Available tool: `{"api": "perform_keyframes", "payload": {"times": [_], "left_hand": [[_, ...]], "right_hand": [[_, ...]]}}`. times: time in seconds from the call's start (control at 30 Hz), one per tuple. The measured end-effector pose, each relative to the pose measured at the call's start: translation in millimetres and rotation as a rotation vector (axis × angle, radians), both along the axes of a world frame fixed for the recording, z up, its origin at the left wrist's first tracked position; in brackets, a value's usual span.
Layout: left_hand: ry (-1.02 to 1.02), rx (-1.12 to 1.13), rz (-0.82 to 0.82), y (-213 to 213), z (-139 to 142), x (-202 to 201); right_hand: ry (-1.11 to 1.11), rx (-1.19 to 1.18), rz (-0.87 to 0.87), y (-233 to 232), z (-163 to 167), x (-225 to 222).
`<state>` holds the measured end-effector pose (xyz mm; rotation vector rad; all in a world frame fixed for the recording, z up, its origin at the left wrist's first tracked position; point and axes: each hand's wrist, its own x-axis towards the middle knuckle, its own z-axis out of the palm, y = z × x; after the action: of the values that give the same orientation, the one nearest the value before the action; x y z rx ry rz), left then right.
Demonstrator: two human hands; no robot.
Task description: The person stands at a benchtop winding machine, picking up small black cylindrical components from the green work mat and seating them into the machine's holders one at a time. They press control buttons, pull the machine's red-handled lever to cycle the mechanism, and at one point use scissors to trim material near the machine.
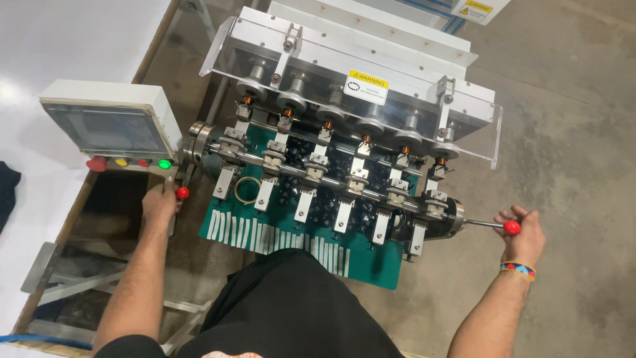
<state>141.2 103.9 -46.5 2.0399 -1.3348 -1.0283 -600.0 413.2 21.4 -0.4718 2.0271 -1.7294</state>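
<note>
A metal winding machine (344,132) with a row of several spindles and clamps stands in front of me on a green base (371,265). My left hand (159,207) grips a lever with a red ball knob (182,193) at the machine's left end. My right hand (523,233) closes around the red ball knob (511,227) of a lever rod sticking out from the shaft's right end. A horizontal steel shaft (318,174) runs between the two levers. A clear guard (358,99) is tilted up over the spindles.
A grey control box (109,119) with a screen and red, yellow and green buttons stands at the left. A white table surface (59,46) lies beyond it. Bare concrete floor (570,132) stretches to the right. A brass ring (246,189) rests on the green base.
</note>
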Motion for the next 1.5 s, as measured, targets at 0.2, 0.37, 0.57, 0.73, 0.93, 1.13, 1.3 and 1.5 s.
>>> {"api": "perform_keyframes", "payload": {"times": [0.2, 0.37, 0.57, 0.73, 0.93, 1.13, 1.3, 1.5], "left_hand": [[0.093, 0.055, -0.149, -27.8, 0.9, -35.8], [-0.013, 0.114, -0.215, -39.4, -4.3, -45.3], [-0.139, 0.023, -0.233, -31.9, -8.4, -44.1], [-0.410, -0.268, -0.235, -19.4, -16.7, -46.5], [-0.564, -0.433, -0.167, -14.0, -28.6, -47.0], [-0.418, -0.468, -0.203, -9.9, -28.2, -47.4], [0.565, -0.108, 0.213, -17.0, -30.7, -51.7], [0.780, -0.085, 0.454, -27.4, -26.4, -49.5]], "right_hand": [[0.122, 0.267, 0.262, -39.8, 41.0, -1.7], [0.408, 0.665, 0.270, -49.9, 59.9, 26.3], [0.491, 0.971, 0.222, -50.4, 67.9, 43.2], [0.714, 1.170, 0.207, -44.0, 48.0, 28.3], [0.784, 1.271, 0.198, -39.5, 37.9, 21.4], [0.767, 1.295, 0.190, -25.3, 21.9, 14.6], [0.579, 1.108, 0.131, 48.6, -38.7, 76.4], [-0.244, 0.329, -0.023, -11.9, -96.5, 99.0]]}}
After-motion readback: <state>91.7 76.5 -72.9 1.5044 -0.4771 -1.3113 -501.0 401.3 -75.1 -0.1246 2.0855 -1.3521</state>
